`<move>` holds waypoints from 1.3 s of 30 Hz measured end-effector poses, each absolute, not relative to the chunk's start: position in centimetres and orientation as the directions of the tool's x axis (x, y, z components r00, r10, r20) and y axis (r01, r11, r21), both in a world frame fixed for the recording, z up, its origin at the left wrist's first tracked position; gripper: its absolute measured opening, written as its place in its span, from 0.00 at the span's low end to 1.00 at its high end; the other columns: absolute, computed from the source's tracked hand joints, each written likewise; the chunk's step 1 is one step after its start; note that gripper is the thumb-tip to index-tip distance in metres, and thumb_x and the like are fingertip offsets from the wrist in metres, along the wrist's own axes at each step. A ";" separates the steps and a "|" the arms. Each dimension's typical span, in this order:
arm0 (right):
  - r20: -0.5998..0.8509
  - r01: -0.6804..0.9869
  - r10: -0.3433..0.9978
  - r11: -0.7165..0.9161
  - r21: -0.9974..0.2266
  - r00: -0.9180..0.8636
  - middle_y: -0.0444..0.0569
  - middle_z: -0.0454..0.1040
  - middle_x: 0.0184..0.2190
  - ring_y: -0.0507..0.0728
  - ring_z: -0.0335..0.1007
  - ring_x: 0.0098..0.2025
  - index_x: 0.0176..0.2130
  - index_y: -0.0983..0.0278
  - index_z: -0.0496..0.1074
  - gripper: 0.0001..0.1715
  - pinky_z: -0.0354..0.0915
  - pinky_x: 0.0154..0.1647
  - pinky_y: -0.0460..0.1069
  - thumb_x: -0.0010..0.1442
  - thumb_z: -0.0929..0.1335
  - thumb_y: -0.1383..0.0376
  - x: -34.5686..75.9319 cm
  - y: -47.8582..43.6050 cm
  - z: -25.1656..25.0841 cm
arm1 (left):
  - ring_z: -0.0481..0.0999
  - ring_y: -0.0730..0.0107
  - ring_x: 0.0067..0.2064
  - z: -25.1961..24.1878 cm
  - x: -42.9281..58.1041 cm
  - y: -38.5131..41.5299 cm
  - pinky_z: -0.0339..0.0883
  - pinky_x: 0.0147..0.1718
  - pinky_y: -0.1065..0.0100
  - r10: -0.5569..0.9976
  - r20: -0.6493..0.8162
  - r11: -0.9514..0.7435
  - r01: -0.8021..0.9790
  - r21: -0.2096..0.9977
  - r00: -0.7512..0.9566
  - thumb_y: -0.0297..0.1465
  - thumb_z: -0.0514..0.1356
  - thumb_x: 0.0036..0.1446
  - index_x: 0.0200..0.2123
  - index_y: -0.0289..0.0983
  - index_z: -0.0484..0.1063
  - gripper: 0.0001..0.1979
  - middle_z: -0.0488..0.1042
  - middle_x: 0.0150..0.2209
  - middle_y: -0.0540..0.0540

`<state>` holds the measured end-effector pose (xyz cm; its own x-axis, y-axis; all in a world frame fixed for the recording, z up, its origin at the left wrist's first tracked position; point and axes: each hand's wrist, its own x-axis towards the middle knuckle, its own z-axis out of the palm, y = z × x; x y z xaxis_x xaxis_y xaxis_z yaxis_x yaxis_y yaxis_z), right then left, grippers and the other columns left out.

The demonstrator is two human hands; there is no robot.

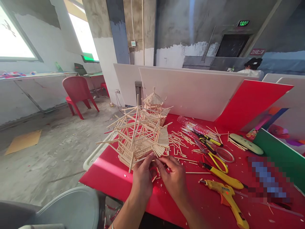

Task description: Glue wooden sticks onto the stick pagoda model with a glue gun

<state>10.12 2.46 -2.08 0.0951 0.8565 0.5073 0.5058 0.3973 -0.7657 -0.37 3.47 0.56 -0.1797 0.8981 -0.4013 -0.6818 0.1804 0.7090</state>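
A tilted wooden-stick pagoda frame (137, 135) rests on the red table (111, 175) near its left edge. My left hand (142, 176) has its fingers curled on the frame's lower edge. My right hand (173, 178) is beside it, fingers pinched at the same lower corner, perhaps on a thin stick I cannot make out. A smaller finished stick pagoda (154, 106) stands behind the frame.
Loose sticks (181, 146) litter the table. To the right lie yellow-handled scissors (214, 157), a yellow utility knife (224, 178), a yellow glue gun (228, 200), a tape ring (225, 155) and a plastic stick bag (197, 127). White and red partitions (190, 92) stand behind. A red chair (77, 93) is on the floor.
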 end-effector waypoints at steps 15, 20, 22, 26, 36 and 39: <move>0.241 0.179 0.965 0.220 -0.959 0.105 0.46 0.76 0.29 0.53 0.71 0.31 0.31 0.62 0.77 0.16 0.65 0.32 0.47 0.62 0.67 0.54 9.6 2.7 -1.9 | 0.65 0.78 0.20 0.8 0.2 3.9 0.53 0.16 0.76 0.903 -0.327 0.099 -0.604 0.791 -0.280 0.30 0.70 0.39 0.25 0.33 0.77 0.08 0.70 0.20 0.52; 0.212 0.116 0.971 0.199 -0.973 0.113 0.46 0.76 0.30 0.54 0.71 0.33 0.32 0.62 0.76 0.16 0.67 0.35 0.48 0.62 0.68 0.53 9.3 2.6 -1.8 | 0.68 0.76 0.23 0.7 0.3 3.8 0.55 0.18 0.76 0.915 -0.303 0.090 -0.597 0.797 -0.265 0.31 0.70 0.41 0.28 0.32 0.79 0.09 0.72 0.22 0.49; 0.212 0.108 0.970 0.200 -0.974 0.119 0.46 0.76 0.30 0.54 0.72 0.33 0.32 0.62 0.76 0.16 0.68 0.35 0.48 0.63 0.67 0.53 9.2 2.5 -1.9 | 0.68 0.76 0.23 0.7 0.2 3.7 0.55 0.18 0.76 0.916 -0.304 0.096 -0.596 0.797 -0.260 0.32 0.70 0.41 0.29 0.32 0.79 0.10 0.73 0.23 0.49; 0.226 0.110 0.966 0.213 -0.971 0.124 0.46 0.76 0.30 0.54 0.72 0.33 0.33 0.62 0.76 0.16 0.68 0.35 0.48 0.63 0.67 0.54 9.2 2.6 -2.1 | 0.69 0.76 0.23 0.6 0.2 3.7 0.55 0.18 0.76 0.924 -0.292 0.091 -0.599 0.796 -0.248 0.32 0.70 0.42 0.30 0.32 0.80 0.10 0.73 0.23 0.49; 0.245 0.106 0.959 0.231 -0.967 0.141 0.47 0.76 0.29 0.53 0.72 0.32 0.33 0.63 0.76 0.16 0.69 0.33 0.47 0.63 0.67 0.54 9.0 2.6 -2.1 | 0.67 0.77 0.20 1.1 0.3 3.7 0.54 0.17 0.76 0.906 -0.323 0.097 -0.608 0.788 -0.274 0.31 0.71 0.38 0.28 0.32 0.79 0.11 0.73 0.21 0.50; 0.238 0.102 0.961 0.226 -0.969 0.138 0.46 0.76 0.30 0.53 0.72 0.32 0.33 0.63 0.76 0.16 0.69 0.33 0.47 0.63 0.67 0.54 9.0 2.6 -2.2 | 0.67 0.77 0.21 0.9 0.3 3.6 0.54 0.16 0.76 0.906 -0.326 0.101 -0.608 0.787 -0.271 0.32 0.71 0.38 0.28 0.32 0.79 0.12 0.73 0.22 0.49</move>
